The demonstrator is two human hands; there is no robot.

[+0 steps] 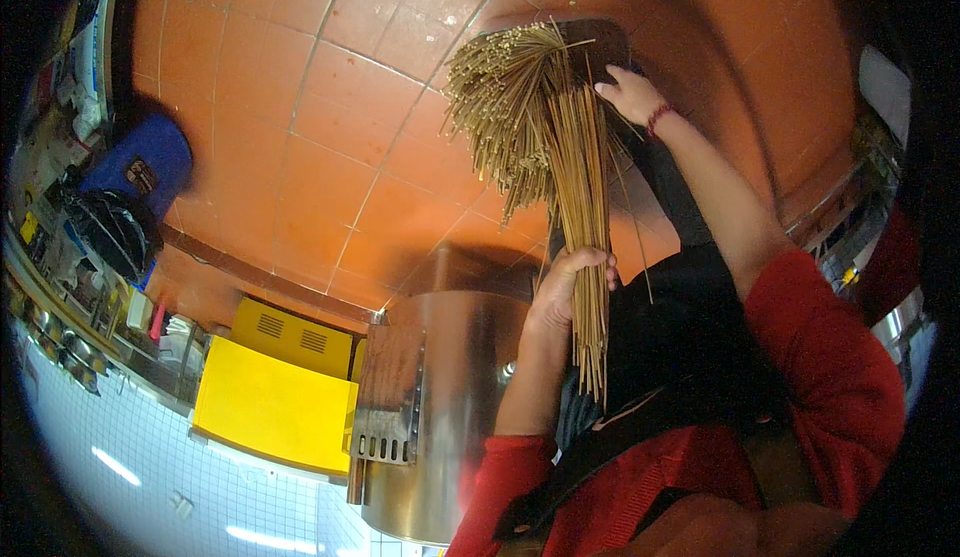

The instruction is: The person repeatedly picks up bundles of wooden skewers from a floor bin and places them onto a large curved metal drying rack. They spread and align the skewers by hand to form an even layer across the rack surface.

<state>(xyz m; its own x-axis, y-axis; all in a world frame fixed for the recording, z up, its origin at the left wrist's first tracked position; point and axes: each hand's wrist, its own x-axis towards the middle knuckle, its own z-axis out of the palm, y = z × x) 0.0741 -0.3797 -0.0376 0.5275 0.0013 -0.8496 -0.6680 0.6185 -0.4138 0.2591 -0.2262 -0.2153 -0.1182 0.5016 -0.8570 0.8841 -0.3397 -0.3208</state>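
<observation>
My left hand (570, 279) is closed around a bundle of long thin wooden sticks (583, 174), which look like bamboo skewers. The bundle runs roughly up and down the picture, in front of my dark apron (682, 324). Beyond it, a larger mass of similar sticks (506, 99) fans out to the left, its lower part hidden by a dark thing (604, 39) that I cannot make out. By the bundle's far end is my right hand (634, 96), thumb and forefinger apart; its other fingers are partly hidden. A few loose sticks (634, 216) stick out on the right.
Orange floor tiles (247, 107) spread around. Near my left forearm stands a large metal cylinder (450, 407), with a slotted metal piece (386, 429) beside it. Farther left are a yellow cabinet (277, 399), a blue barrel (150, 156) and a black plastic bag (112, 231).
</observation>
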